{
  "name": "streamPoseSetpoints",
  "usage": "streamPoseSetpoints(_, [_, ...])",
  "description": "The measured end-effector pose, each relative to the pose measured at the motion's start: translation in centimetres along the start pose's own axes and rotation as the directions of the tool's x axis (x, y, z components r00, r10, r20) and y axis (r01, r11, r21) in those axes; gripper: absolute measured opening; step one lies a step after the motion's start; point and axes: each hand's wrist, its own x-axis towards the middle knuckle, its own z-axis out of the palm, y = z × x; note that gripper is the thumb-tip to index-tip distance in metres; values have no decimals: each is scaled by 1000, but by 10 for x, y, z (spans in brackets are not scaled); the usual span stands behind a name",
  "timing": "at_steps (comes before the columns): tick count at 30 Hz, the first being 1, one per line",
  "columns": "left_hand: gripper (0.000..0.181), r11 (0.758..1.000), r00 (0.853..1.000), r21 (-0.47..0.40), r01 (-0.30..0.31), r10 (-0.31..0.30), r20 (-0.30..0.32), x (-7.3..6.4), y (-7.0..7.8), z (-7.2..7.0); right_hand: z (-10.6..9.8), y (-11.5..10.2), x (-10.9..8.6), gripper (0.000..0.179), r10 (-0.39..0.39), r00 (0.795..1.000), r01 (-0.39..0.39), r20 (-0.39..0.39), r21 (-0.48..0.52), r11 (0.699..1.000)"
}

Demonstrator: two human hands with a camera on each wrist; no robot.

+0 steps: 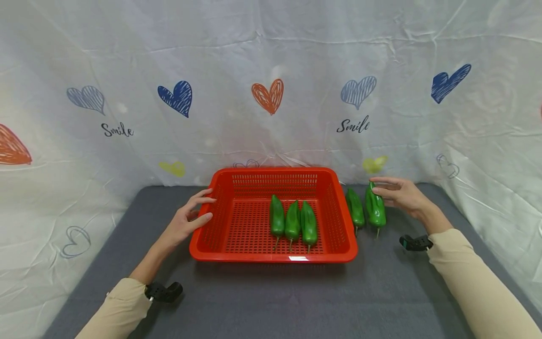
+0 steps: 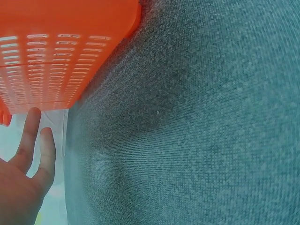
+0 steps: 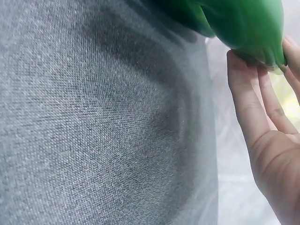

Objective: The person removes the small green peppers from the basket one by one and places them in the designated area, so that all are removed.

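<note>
A red plastic basket [image 1: 271, 257] with slotted walls stands on the grey table. Three green peppers [image 1: 277, 216] lie side by side in it, stems toward the person. At the basket's left rim is my left hand [image 1: 186, 220], fingers extended and fingertips overlapping the rim. In the left wrist view two straight fingers [image 2: 31, 133] reach up to the basket's slotted wall. My right hand [image 1: 400, 195] pinches the far tip of another green pepper [image 1: 375, 209], to the right of the basket. Seen from the right wrist, thumb and fingertips meet on the tip of that pepper [image 3: 251, 26].
One more green pepper [image 1: 354, 207] lies between the basket's right side and the held pepper. Behind the table [image 1: 271, 301] hangs a white cloth [image 1: 220, 122] printed with hearts and the word Smile. A black wrist strap [image 1: 163, 292] shows at each sleeve.
</note>
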Motion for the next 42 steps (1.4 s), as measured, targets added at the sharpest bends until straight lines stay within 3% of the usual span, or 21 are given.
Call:
streamPoseSetpoints(16, [39, 1000, 1000, 23, -16, 16, 0, 1, -3, 1, 0, 19, 16, 68, 32, 999, -35, 43, 68, 997])
streamPoseSetpoints(26, [39, 1000, 1000, 21, -17, 17, -3, 1, -1, 1, 3, 27, 16, 61, -33, 999, 33, -3, -16, 999])
streamPoseSetpoints(33, [39, 1000, 1000, 16, -13, 14, -6, 0, -1, 0, 1, 23, 14, 61, -39, 999, 37, -15, -104, 994])
streamPoseSetpoints(42, [39, 999, 1000, 24, -21, 21, -6, 0, -2, 0, -7, 27, -1, 60, -114, 993, 112, -21, -90, 990])
